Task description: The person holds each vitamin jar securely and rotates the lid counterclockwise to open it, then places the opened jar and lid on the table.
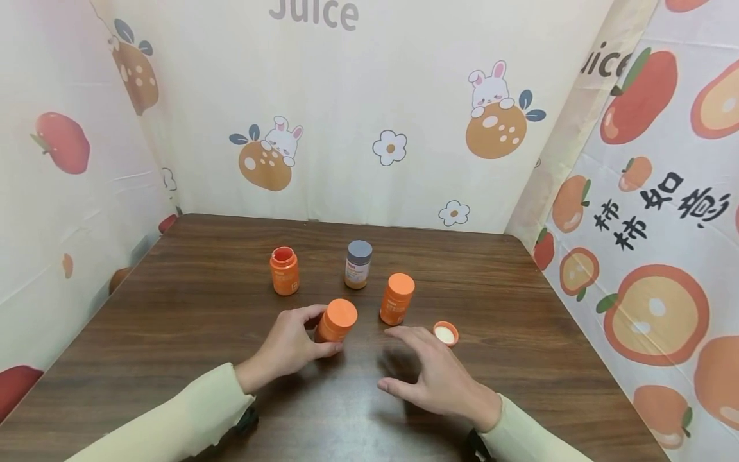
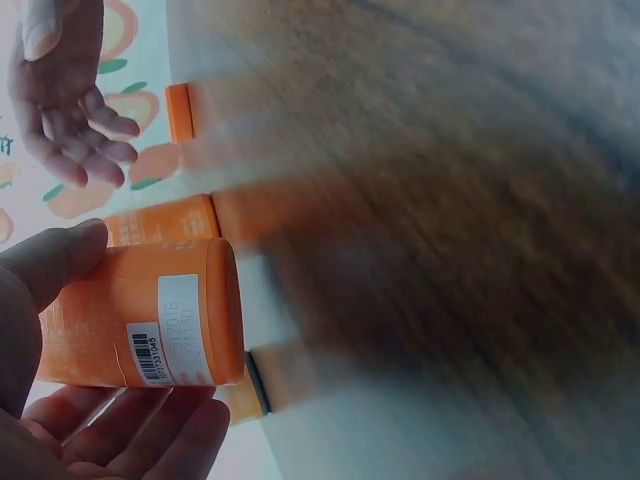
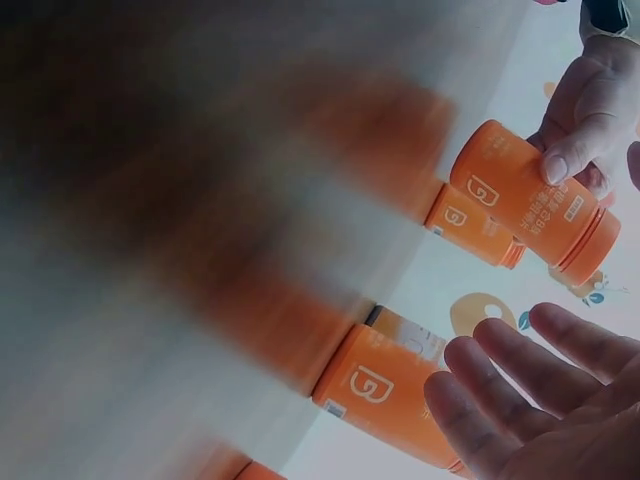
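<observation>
My left hand (image 1: 291,340) grips an orange bottle (image 1: 337,321) with its orange lid on, thumb on one side and fingers on the other. The left wrist view shows the white barcode label on this bottle (image 2: 150,315), which is raised off the tabletop. My right hand (image 1: 433,372) holds nothing; its fingers are spread, and its fingertips are close to a second lidded orange bottle (image 1: 397,298) standing on the table. Beside that hand lies a loose orange lid (image 1: 446,333), its pale inside facing up.
An uncapped orange bottle (image 1: 285,271) stands at the back left of the dark wooden table (image 1: 491,276). A clear bottle with a grey lid (image 1: 358,264) stands right of it. Fruit-printed curtains (image 1: 346,96) border the table at the back and sides.
</observation>
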Demonstrator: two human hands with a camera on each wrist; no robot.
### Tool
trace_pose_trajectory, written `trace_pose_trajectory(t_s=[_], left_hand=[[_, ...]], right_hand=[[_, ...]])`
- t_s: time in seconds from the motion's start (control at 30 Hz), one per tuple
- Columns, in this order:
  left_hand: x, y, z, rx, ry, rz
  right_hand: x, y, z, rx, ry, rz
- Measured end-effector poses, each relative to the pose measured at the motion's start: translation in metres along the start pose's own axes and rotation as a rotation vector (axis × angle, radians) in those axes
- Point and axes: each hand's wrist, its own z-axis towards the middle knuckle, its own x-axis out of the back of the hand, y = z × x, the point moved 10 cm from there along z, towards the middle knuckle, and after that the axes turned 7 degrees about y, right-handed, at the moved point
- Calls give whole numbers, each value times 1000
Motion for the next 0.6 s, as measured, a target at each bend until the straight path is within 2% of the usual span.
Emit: trace_pose_trajectory(t_s=[0.33,0.6], left_hand=[[-3,9,-7,-68,-10,-18],[-6,16,-12,-96,-28,-7]], right_hand=[[-3,3,6,-75,-2,37],[-2,0,11,-87,13,87]])
